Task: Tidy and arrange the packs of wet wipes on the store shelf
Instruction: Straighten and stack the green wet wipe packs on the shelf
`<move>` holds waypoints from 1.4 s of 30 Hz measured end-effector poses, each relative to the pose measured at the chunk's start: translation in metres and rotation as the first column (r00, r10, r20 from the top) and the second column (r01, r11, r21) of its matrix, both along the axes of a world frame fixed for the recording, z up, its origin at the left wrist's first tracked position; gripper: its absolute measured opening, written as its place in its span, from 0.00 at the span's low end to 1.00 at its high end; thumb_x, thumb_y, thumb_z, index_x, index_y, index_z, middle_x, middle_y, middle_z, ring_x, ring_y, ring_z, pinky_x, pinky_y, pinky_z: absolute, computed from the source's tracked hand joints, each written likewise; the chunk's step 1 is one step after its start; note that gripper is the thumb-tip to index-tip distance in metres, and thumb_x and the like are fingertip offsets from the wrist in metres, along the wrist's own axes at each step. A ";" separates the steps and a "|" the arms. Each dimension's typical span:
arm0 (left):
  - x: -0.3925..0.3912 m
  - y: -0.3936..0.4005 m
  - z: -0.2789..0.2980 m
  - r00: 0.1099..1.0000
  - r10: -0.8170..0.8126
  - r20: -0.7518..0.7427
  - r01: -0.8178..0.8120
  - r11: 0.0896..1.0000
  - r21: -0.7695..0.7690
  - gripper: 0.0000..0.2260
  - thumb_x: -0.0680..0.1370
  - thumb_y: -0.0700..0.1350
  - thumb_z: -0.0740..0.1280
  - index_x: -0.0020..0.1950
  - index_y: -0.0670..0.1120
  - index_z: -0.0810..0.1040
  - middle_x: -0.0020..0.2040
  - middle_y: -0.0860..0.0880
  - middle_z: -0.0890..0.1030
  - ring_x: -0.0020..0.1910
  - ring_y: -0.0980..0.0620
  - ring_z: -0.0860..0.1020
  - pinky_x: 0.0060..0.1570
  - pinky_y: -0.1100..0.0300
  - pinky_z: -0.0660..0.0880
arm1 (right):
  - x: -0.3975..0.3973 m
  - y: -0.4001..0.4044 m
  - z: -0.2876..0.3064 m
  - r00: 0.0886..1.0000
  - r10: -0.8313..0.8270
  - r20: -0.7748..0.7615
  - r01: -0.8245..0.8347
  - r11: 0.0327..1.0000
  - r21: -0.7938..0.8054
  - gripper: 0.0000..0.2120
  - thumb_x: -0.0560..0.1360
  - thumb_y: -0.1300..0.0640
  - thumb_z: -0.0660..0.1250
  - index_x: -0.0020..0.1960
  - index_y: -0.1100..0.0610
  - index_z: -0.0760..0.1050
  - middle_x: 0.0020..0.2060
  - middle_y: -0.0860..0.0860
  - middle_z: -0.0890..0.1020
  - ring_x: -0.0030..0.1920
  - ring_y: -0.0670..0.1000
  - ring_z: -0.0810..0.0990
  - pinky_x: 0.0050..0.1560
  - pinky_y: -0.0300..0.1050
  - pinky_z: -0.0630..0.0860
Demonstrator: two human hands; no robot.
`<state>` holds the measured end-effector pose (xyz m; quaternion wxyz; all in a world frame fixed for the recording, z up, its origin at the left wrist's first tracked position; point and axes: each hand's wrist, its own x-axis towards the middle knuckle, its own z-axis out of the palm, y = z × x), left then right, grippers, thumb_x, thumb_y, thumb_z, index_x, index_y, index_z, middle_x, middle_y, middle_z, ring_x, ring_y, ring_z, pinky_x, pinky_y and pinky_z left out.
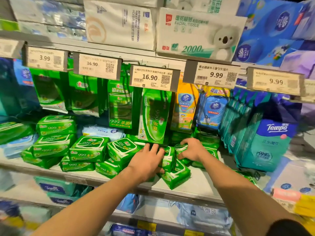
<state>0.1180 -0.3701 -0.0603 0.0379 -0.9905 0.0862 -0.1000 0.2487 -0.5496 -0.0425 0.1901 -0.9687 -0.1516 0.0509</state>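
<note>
a: left hand (148, 158) lies flat, fingers spread, on a green wipes pack (167, 159) at lower centre; right hand (192, 149) curls around the neighbouring pack (211, 153).

b: square both edges flush before stacking.

tight reach over a crowded shelf

a bare strip of shelf (204, 181) lies open at the front right. green wipe packs (88, 149) fill the left and middle in loose stacks. hanging packs (153, 114) and price tags (151, 77) crowd from above, and upright teal packs (260, 143) wall off the right side.
</note>
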 end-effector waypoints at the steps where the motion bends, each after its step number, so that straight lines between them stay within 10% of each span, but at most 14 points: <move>1: 0.000 -0.001 0.000 1.000 0.006 0.002 -0.006 1.000 0.004 0.32 0.75 0.62 0.65 0.70 0.45 0.61 0.66 0.44 0.66 0.64 0.41 0.66 0.56 0.48 0.72 | 0.002 -0.005 -0.001 1.000 0.000 -0.008 0.001 0.998 0.066 0.34 0.60 0.54 0.81 0.65 0.55 0.76 0.66 0.57 0.74 0.64 0.57 0.74 0.59 0.44 0.73; 8: 0.003 -0.003 0.000 0.999 0.032 -0.016 -0.032 0.999 -0.014 0.33 0.75 0.64 0.64 0.72 0.47 0.59 0.67 0.45 0.66 0.65 0.42 0.65 0.60 0.48 0.71 | 0.007 -0.023 -0.013 0.999 0.034 0.009 -0.035 0.922 0.386 0.26 0.61 0.61 0.81 0.56 0.53 0.74 0.59 0.52 0.72 0.59 0.54 0.72 0.52 0.43 0.69; 16: 0.005 -0.003 0.000 0.999 0.040 -0.008 -0.040 0.999 0.008 0.33 0.76 0.64 0.63 0.74 0.46 0.58 0.67 0.44 0.66 0.65 0.41 0.65 0.61 0.47 0.70 | 0.013 -0.021 -0.027 0.975 0.095 0.202 -0.080 0.994 -0.081 0.27 0.68 0.50 0.76 0.64 0.47 0.69 0.71 0.51 0.63 0.69 0.58 0.60 0.67 0.54 0.64; 24: 0.004 -0.005 -0.004 0.999 0.042 0.018 -0.042 0.999 0.023 0.33 0.78 0.63 0.61 0.75 0.45 0.58 0.67 0.43 0.66 0.64 0.40 0.65 0.62 0.48 0.68 | 0.001 -0.020 -0.045 0.981 0.069 0.182 -0.058 0.996 -0.063 0.27 0.72 0.50 0.74 0.66 0.55 0.68 0.63 0.54 0.70 0.62 0.58 0.74 0.60 0.51 0.73; 36: 0.007 -0.006 -0.009 0.997 0.073 0.041 -0.073 0.997 0.014 0.34 0.76 0.65 0.62 0.75 0.46 0.59 0.68 0.43 0.67 0.65 0.40 0.66 0.62 0.48 0.68 | -0.029 -0.051 -0.065 0.972 0.038 0.233 -0.010 0.992 -0.122 0.34 0.77 0.45 0.65 0.78 0.46 0.54 0.79 0.49 0.50 0.78 0.54 0.45 0.76 0.56 0.44; 42: 0.006 -0.010 -0.010 0.995 0.072 0.064 -0.071 0.997 -0.005 0.34 0.76 0.65 0.61 0.74 0.47 0.60 0.68 0.44 0.67 0.65 0.41 0.66 0.62 0.50 0.68 | -0.066 -0.101 -0.061 0.945 -0.104 0.310 0.153 0.978 -0.138 0.33 0.75 0.40 0.63 0.76 0.52 0.60 0.77 0.53 0.57 0.77 0.57 0.50 0.72 0.59 0.57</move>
